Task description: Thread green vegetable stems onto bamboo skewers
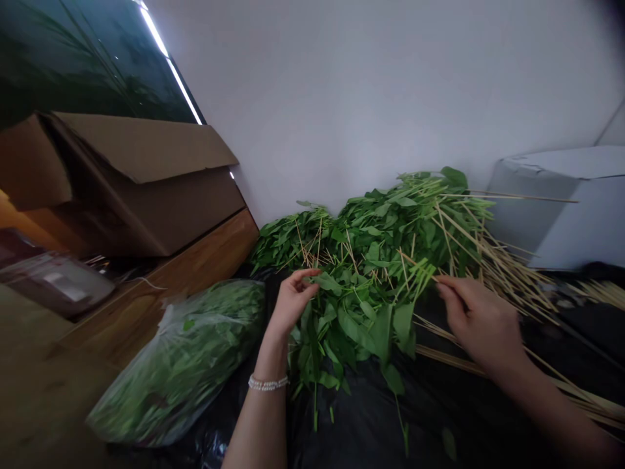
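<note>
My right hand [476, 319] pinches a thin bamboo skewer [436, 279] between thumb and fingers. Cut green stems [418, 277] sit at the skewer's far end, with leaves hanging below them. To the left, my left hand [293, 299], with a beaded bracelet on its wrist, has thumb and forefinger closed at the edge of a green leaf [329, 283]. Between both hands spreads a loose bunch of leafy greens [356, 326]. Behind it lies a heap of greens [390, 215] with many skewers stuck through the stems.
A clear plastic bag [185, 365] full of leaves lies at left on black plastic sheeting [351, 430]. An open cardboard box [161, 202] stands on a wooden surface [215, 244]. Loose skewers [517, 273] stick out at right, near a white box [551, 208]. A pale wall rises behind.
</note>
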The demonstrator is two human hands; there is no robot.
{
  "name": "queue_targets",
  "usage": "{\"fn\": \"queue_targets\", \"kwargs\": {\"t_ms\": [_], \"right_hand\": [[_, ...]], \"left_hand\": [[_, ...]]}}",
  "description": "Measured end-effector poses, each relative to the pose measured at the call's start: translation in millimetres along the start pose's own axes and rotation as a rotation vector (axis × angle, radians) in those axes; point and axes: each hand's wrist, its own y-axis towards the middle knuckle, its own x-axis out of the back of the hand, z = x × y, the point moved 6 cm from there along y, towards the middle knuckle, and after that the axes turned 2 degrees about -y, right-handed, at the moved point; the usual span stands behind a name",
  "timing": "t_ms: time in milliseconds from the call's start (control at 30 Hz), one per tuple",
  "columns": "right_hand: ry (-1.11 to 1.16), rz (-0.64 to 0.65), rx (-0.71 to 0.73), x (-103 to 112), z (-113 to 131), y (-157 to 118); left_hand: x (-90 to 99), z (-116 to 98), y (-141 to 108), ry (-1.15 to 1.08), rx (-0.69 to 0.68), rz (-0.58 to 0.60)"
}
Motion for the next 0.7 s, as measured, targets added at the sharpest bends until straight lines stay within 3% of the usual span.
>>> {"fn": "queue_targets", "kwargs": {"t_ms": [200, 367, 467, 600, 700], "right_hand": [[0.042, 0.018, 0.016, -2.1, 4.1, -1.2], [0.037, 0.021, 0.021, -1.3, 7.3, -1.5], [0.041, 0.028, 0.026, -1.6, 8.2, -1.9], [0.038, 0.018, 0.033, -1.5, 8.6, -1.9], [0.037, 0.008, 0.047, -1.6, 9.8, -2.0]], "left_hand": [[-19.7, 2.8, -2.3, 0.421, -0.214, 0.047], [6.8, 1.1, 0.2, 0.308, -0.232, -0.245], [17.9, 2.0, 2.5, 0.29, -0.209, -0.32], [23.6, 3.4, 4.2, 0.636, -0.105, -0.341], [23.5, 6.7, 3.1, 0.847, 0.004, -0.248]]}}
